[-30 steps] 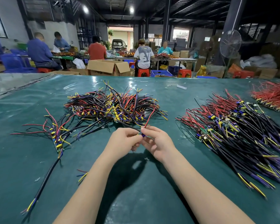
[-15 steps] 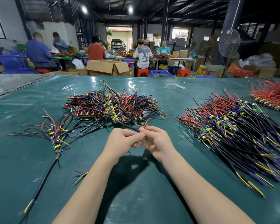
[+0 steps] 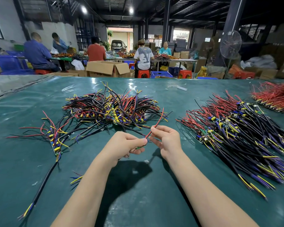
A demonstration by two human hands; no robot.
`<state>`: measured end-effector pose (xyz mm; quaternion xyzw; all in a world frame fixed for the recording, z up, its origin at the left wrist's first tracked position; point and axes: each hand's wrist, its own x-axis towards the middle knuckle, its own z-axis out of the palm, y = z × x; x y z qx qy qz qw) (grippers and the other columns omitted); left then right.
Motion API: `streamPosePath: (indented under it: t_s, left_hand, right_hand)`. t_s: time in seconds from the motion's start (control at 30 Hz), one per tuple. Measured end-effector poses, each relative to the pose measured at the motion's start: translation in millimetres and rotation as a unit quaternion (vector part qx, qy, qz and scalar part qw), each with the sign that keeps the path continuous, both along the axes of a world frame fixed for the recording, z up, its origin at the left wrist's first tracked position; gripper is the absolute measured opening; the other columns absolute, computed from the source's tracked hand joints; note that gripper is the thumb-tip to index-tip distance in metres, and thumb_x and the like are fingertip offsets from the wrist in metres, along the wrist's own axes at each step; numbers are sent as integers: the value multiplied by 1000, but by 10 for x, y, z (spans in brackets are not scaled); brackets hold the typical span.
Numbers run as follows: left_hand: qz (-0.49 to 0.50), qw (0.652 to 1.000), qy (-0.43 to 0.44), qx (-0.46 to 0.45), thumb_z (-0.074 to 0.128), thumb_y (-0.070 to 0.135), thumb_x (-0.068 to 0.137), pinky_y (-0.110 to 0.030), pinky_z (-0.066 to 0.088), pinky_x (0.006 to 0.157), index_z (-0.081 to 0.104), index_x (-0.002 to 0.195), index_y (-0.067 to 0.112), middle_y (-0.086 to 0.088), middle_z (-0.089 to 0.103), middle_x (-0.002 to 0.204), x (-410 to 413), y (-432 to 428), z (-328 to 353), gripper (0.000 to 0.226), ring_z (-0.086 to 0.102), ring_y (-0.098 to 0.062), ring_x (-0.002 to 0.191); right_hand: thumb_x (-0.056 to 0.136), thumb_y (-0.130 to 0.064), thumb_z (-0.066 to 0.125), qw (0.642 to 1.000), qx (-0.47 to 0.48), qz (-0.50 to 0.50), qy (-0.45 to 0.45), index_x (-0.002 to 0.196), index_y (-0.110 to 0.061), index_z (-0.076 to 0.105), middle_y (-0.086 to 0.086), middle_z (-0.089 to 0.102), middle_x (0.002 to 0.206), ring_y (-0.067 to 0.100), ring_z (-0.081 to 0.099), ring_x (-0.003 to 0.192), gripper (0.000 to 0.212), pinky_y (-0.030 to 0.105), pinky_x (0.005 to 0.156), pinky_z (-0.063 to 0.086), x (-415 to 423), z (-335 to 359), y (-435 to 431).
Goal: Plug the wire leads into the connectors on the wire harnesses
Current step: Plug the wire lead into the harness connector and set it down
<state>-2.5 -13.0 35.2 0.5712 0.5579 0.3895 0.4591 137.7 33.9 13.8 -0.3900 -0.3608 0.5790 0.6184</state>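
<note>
The left hand point(image 3: 123, 145) covers nearly all of a small board point(image 3: 138, 147); only a green edge peeks out between the fingers. The right hand point(image 3: 167, 141) pinches the red wire point(image 3: 156, 125), and the spot where wire meets board is too small to tell whether it is seated. Both forearms point(image 3: 203, 190) are cut off by the bottom edge. The red pile point(image 3: 277, 97) runs off the right edge, and the near wire tips of the right pile point(image 3: 236, 136) are blurred.

Your table's green cover point(image 3: 31, 112) looked smooth and glossy, like plastic sheet, catching the lights. The far heap of wires point(image 3: 111, 108) had shiny plastic insulation. Beyond, the cardboard box point(image 3: 105, 68) was matt, the fan point(image 3: 230, 45) bare metal wire.
</note>
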Motion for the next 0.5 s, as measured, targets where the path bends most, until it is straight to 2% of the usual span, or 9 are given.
streamPosePath:
  t_s: [0.17, 0.27, 0.4, 0.5]
  left_hand:
    - [-51, 997, 21, -56, 69, 24, 80, -11, 31, 37, 68, 65, 15, 1, 69, 58, -54, -18, 29, 17, 59, -2, 47]
    - [-84, 991, 42, -91, 66, 23, 84, -12, 39, 40, 66, 66, 13, 0, 68, 56, -110, -27, 49, 20, 57, -3, 45]
    - [-113, 986, 31, -115, 60, 16, 89, -18, 49, 48, 64, 82, 16, 0, 66, 58, -149, -25, 33, 7, 56, -7, 46]
    - [-112, 984, 117, -74, 58, 18, 90, -17, 51, 54, 65, 84, 23, 1, 65, 69, -104, -6, -6, 11, 57, -8, 58]
  right_hand:
    - [80, 13, 58, 998, -29, -45, 31, 65, -5, 57, -7, 61, 45, 2, 58, 41, 23, 15, 43, 50, 161, -2, 66]
    - [80, 13, 58, 998, -23, -41, 32, 67, -6, 57, -7, 61, 46, 3, 59, 42, 23, 16, 44, 51, 183, -12, 63]
    - [84, 11, 55, 997, -19, -12, 78, 72, -10, 56, -4, 59, 46, 5, 59, 42, 24, 18, 45, 52, 170, -14, 62]
    - [85, 10, 53, 997, -18, 15, 74, 72, -9, 54, -3, 59, 46, 7, 59, 42, 23, 19, 45, 52, 156, -3, 63]
